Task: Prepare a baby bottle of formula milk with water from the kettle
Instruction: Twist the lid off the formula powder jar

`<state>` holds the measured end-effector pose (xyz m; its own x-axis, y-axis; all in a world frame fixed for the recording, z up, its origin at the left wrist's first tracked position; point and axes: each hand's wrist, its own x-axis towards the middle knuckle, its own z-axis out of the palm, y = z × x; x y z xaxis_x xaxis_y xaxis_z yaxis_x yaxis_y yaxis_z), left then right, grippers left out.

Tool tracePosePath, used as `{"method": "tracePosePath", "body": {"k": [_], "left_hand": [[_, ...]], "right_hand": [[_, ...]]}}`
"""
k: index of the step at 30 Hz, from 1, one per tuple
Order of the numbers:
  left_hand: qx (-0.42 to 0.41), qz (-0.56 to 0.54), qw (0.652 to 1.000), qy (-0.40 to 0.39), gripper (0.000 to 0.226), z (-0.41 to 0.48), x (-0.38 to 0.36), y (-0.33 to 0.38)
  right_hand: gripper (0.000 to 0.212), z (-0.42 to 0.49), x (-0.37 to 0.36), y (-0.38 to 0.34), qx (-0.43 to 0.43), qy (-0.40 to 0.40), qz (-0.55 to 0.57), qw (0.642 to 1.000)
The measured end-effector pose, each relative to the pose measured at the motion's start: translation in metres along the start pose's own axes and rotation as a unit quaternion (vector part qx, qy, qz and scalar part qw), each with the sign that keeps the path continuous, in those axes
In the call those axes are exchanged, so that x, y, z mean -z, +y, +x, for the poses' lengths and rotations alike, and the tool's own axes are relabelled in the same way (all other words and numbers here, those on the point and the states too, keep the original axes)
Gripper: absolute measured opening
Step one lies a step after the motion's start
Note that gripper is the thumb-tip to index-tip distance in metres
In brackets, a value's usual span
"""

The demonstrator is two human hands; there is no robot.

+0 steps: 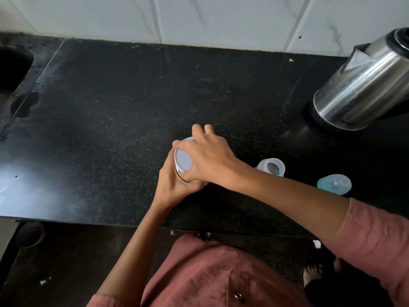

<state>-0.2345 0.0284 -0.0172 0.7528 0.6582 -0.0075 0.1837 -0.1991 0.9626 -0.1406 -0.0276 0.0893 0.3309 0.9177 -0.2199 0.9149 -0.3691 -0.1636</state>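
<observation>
A formula tin with a pale plastic lid stands on the black counter in front of me. My left hand grips the tin's side from the near left. My right hand lies over the lid, fingers curled round its rim. To the right, the open baby bottle stands partly hidden behind my right forearm. Its teal cap with the teat lies further right. A steel kettle sits on its base at the far right.
A dark sink is set into the counter at the far left, with a wet patch beside it. White wall tiles run along the back. The counter's front edge is just below my hands.
</observation>
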Motion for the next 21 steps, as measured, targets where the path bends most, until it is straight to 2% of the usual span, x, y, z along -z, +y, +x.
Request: {"method": "tracePosePath", "body": {"k": [3, 6, 10, 13, 15, 17, 19, 21], "left_hand": [[0.000, 0.000, 1.000, 0.001, 0.066, -0.001, 0.000, 0.000], [-0.001, -0.008, 1.000, -0.004, 0.070, -0.001, 0.001, 0.002], [-0.014, -0.011, 1.000, -0.021, 0.086, 0.001, 0.002, 0.001], [-0.018, -0.004, 1.000, -0.018, 0.089, 0.001, 0.001, -0.002], [-0.009, -0.024, 0.999, -0.020, 0.087, 0.001, 0.002, -0.003], [-0.007, -0.035, 0.999, -0.026, 0.085, 0.001, 0.002, -0.002], [-0.007, -0.042, 0.999, -0.029, 0.085, 0.001, 0.002, -0.004], [-0.008, -0.049, 0.998, -0.027, 0.088, 0.001, 0.001, -0.006]], "right_hand": [[0.059, 0.000, 0.002, 0.002, 0.022, -0.022, -0.009, 0.999], [0.062, 0.001, 0.007, 0.011, 0.081, -0.063, -0.003, 0.995], [0.065, 0.008, 0.015, 0.029, 0.182, -0.153, 0.043, 0.970], [0.064, 0.011, 0.018, 0.030, 0.204, -0.193, 0.075, 0.957], [0.058, 0.010, 0.020, 0.029, 0.170, -0.151, 0.150, 0.962], [0.052, 0.007, 0.023, 0.029, 0.075, -0.060, 0.214, 0.972], [0.061, 0.005, 0.021, 0.027, -0.030, -0.014, 0.157, 0.987], [0.074, 0.000, 0.014, 0.018, -0.069, -0.036, 0.067, 0.995]]}}
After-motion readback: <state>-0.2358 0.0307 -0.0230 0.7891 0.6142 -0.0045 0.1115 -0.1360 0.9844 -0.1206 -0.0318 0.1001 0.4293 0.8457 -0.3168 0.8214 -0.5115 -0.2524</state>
